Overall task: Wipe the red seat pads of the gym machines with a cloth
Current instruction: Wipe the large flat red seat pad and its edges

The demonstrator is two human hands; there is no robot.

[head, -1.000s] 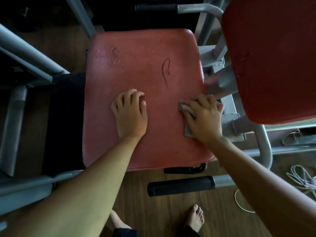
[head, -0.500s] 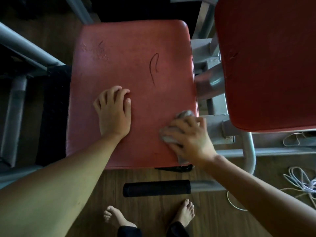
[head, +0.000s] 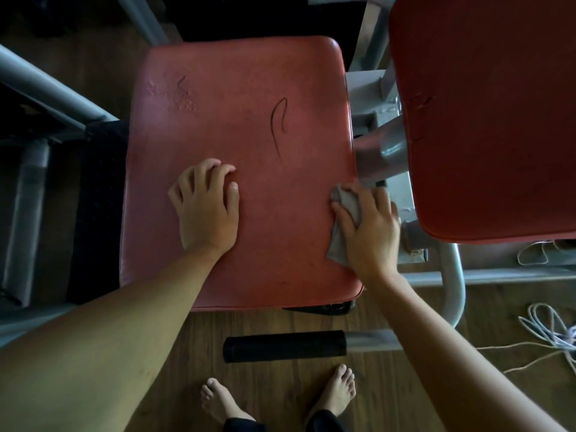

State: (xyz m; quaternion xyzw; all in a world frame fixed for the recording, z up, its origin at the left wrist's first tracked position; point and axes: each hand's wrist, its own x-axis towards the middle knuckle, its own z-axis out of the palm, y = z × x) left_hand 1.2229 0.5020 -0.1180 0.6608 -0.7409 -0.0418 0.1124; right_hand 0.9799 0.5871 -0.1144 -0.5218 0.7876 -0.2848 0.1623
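Observation:
A worn red seat pad (head: 237,126) with a dark curved tear fills the middle of the head view. My left hand (head: 205,207) rests on its lower middle, fingers bent at the tips, holding nothing. At the pad's right edge my right hand (head: 371,226) presses a small grey cloth (head: 341,226) onto the pad, thumb and fingers curled over it. Part of the cloth sticks out under the palm toward the left. A second red pad (head: 486,120) stands higher at the right.
Grey steel frame tubes (head: 386,151) run between the two pads and along the left (head: 46,85). A black foam-covered handle (head: 285,346) lies below the seat's front edge. Loose white cords (head: 548,325) lie on the wooden floor at the right. Bare feet (head: 336,391) stand below.
My right hand with the cloth has slid from the pad's front right corner back up along the right edge. The left hand has stayed in place on the pad.

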